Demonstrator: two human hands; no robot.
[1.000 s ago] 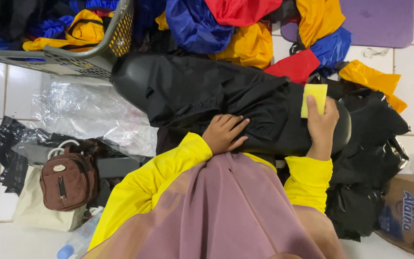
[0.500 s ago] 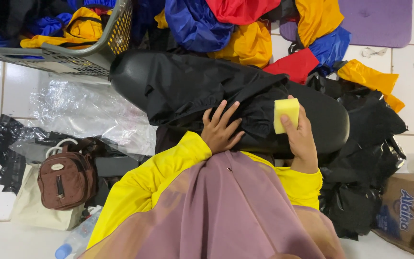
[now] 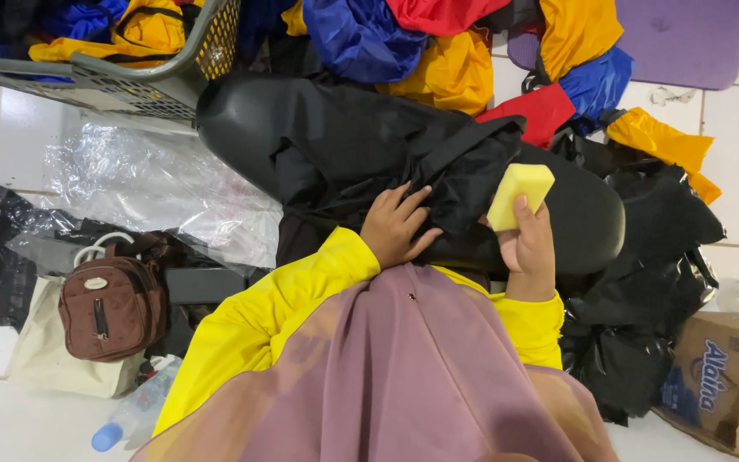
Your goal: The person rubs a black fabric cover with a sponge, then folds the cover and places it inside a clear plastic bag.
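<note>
My left hand [image 3: 397, 228] lies flat on a black garment [image 3: 369, 158], fingers spread, pressing it down. The garment is draped over a long black oval board [image 3: 588, 224] that sits across my lap. My right hand [image 3: 530, 253] grips a yellow sponge block [image 3: 520, 193] and holds it at the garment's right edge, over the board. Both arms wear yellow sleeves, and a mauve cloth [image 3: 404, 376] covers my front.
A heap of blue, yellow and red garments [image 3: 438, 51] lies beyond the board, with a grey mesh basket [image 3: 121, 81] at the far left. Clear plastic sheeting [image 3: 143, 184], a brown small backpack [image 3: 111, 304], black plastic bags [image 3: 652, 308], a cardboard box [image 3: 724, 381] and a purple mat [image 3: 682, 38] surround me.
My right hand has carried the sponge leftward, from the board's right end to the garment's edge. My left hand stays on the garment, its fingers slightly more spread.
</note>
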